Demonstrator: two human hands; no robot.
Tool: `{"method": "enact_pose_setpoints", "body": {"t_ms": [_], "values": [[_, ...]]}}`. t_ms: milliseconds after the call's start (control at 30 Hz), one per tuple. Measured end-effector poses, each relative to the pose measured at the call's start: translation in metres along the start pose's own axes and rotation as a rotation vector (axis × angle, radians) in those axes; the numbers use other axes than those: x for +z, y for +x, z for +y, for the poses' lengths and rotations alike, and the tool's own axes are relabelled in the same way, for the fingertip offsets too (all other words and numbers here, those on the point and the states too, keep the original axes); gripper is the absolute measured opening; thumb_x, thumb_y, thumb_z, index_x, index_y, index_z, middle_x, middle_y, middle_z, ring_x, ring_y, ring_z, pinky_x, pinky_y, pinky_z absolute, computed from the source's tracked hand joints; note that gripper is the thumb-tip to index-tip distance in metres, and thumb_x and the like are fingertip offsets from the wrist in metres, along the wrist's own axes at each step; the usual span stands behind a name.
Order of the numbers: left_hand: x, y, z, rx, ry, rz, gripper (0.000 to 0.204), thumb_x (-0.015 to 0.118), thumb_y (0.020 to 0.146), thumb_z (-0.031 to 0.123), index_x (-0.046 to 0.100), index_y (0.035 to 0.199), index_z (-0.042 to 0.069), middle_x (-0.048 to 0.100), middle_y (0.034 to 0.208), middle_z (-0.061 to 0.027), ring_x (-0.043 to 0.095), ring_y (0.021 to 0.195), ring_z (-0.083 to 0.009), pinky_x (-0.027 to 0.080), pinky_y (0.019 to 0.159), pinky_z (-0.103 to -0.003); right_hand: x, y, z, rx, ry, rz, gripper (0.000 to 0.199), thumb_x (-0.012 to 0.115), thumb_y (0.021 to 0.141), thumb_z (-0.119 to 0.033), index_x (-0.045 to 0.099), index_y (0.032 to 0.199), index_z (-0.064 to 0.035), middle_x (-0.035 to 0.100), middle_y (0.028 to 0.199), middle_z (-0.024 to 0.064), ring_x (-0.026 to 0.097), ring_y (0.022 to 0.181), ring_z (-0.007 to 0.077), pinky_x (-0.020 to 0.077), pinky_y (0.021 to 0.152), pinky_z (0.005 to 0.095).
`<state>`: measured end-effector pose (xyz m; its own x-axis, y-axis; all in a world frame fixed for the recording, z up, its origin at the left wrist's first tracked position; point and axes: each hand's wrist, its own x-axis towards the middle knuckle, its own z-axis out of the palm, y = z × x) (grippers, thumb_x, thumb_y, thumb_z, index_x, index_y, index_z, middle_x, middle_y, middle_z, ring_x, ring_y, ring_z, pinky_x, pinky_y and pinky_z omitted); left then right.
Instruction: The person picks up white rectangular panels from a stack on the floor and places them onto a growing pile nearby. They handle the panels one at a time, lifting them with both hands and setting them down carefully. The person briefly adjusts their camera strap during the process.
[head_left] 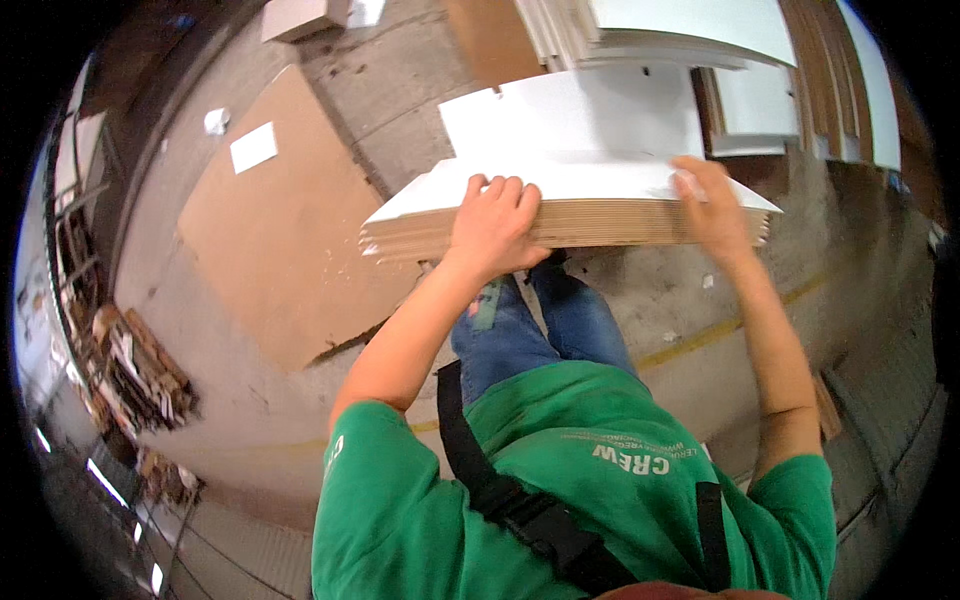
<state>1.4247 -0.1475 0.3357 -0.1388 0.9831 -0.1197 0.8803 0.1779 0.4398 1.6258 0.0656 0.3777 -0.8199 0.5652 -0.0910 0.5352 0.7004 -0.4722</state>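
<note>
Above concrete floor (pixel 395 85) (brown sheet (pixel 280 235) flat there), left hand (pixel 495 222) clasps cardboard stack (pixel 612 222); right hand (pixel 716 212) on it, hold unclear.

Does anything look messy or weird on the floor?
Yes: left of the cardboard stack, a crumpled white scrap lies loose on the floor, and a white sheet sits crooked near the edge of a big brown panel. Both look like stray litter.

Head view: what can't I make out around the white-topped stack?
Head view:
White-topped stack: underside, hidden by its own layers.
Left hand: palm, hidden by its back.
Right hand: whether it pinches anything, too blurred.
Brown upper sheet: far end, cut off by top edge.
Scrap pile: pieces, too blurred.
</note>
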Motion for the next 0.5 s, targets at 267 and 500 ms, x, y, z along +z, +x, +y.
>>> {"method": "enact_pose_setpoints", "body": {"t_ms": [267,500], "values": [[-0.011,-0.008,-0.001,-0.153,-0.035,0.35,0.068,0.077,0.054,0.047,0.055,0.106,0.009,0.052,0.106,-0.0117,0.049,0.105,-0.0277,0.029,0.094,-0.047,0.086,0.014,-0.043,-0.218,-0.225,0.18,0.024,0.056,0.083,-0.03,0.058,0.087,-0.0067,0.059,0.083,0.007,0.054,0.079,0.0245,0.0391,0.074,0.0373],[0.014,-0.106,-0.061,-0.959,-0.613,0.956,0.031,0.06,0.086,0.022,0.056,0.11,0.002,0.058,0.106,-0.0086,0.052,0.103,-0.0199,0.041,0.086,-0.033,0.09,0.033,-0.035,-0.228,-0.223,0.251,0.02,0.056,0.083,-0.03,0.058,0.085,-0.0096,0.059,0.081,0.0048,0.054,0.078,0.0236,0.0386,0.073,0.0359]]}}
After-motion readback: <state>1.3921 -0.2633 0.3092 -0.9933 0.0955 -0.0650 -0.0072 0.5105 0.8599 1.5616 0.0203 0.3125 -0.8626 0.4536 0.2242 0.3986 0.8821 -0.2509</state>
